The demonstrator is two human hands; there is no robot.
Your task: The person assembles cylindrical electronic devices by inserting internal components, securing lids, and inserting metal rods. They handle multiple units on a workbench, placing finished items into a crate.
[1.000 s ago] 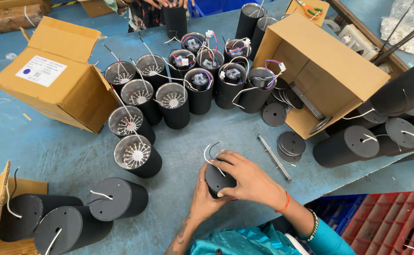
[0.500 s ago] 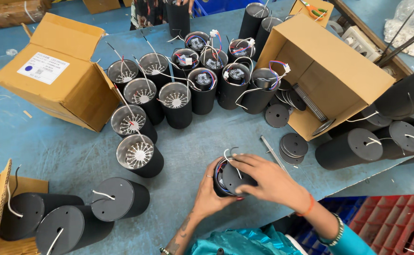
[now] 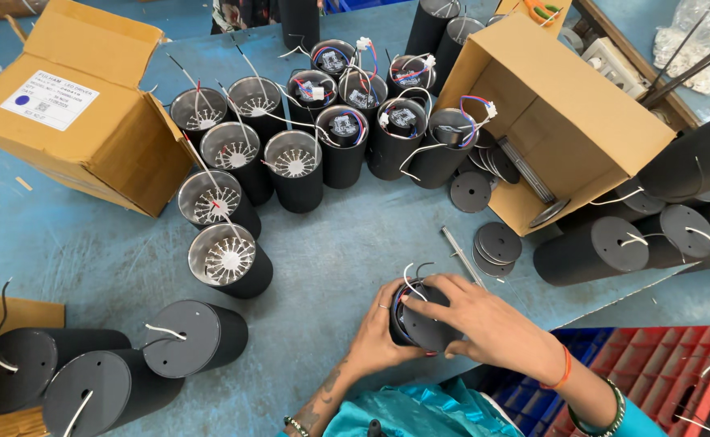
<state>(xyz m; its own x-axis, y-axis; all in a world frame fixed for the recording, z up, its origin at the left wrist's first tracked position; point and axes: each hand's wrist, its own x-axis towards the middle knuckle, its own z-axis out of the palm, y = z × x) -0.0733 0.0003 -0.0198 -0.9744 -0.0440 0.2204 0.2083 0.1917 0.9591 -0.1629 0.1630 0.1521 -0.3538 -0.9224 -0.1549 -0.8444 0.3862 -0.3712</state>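
Note:
A black cylinder lamp housing (image 3: pixel 420 324) stands upright on the blue table (image 3: pixel 112 259) close to me, with white and coloured wires sticking out of its top. My left hand (image 3: pixel 379 340) wraps its left side. My right hand (image 3: pixel 488 324) lies over its top and right side, fingers curled on the rim. Several open black housings (image 3: pixel 229 263) with silver finned insides stand in a cluster further back.
An open cardboard box (image 3: pixel 557 113) lies on its side at the right, black round caps (image 3: pixel 497 243) stacked and spilling in front of it. A thin metal tool (image 3: pixel 460 252) lies beside them. Closed cylinders lie at left (image 3: pixel 197 336) and right (image 3: pixel 590 251). Another cardboard box (image 3: pixel 72 113) sits far left.
The housing in my hands has turned upright and its open, wired top shows. My right hand has slid across its rim. The view has shifted slightly closer.

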